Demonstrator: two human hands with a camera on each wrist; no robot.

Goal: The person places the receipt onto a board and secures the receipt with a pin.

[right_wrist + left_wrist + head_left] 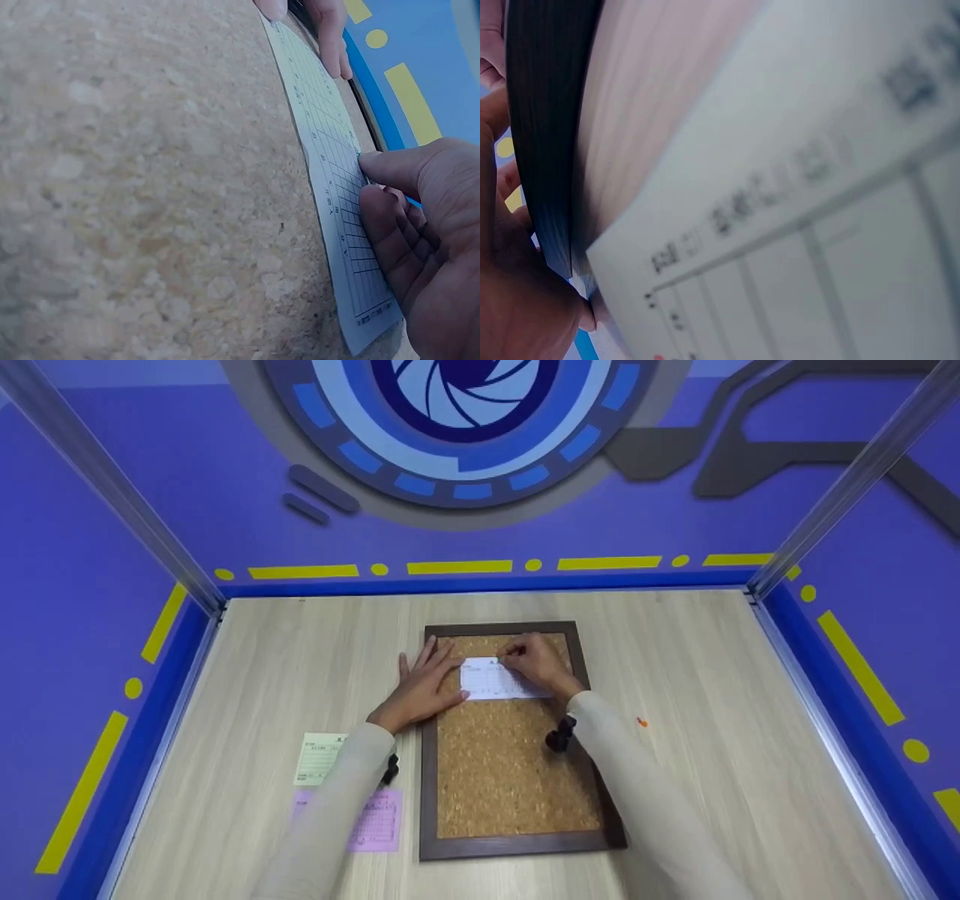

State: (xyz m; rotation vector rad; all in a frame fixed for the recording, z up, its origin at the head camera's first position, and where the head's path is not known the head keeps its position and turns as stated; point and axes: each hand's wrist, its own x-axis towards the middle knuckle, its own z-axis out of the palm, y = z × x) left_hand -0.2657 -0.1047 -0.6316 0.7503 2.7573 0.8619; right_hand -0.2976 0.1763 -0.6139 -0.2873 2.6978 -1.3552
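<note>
Head view: I see a white slip lying flat on the upper part of a cork board with a dark frame, long axis running left-right across the board. My left hand lies flat with straight fingers pressing the slip's left end, palm over the frame's left edge; my right hand sits on the slip's top right, fingers curled down as if pinching something small at the top edge, though I can't tell what. Both hands touch the slip, the right one more squarely over it. A yellow slip and a pink slip lie on the desk left of the board, partly under my left sleeve; a small orange bit lies right of the board. Light wood desk, purple walls with yellow dashes. Left wrist view: blurred, very close; printed white slip fills the frame, dark frame edge at left, bit of the hand below. Right wrist view: the slip lies flat on cork, right fingertips pinched at its edge, left fingers on the far end.
</note>
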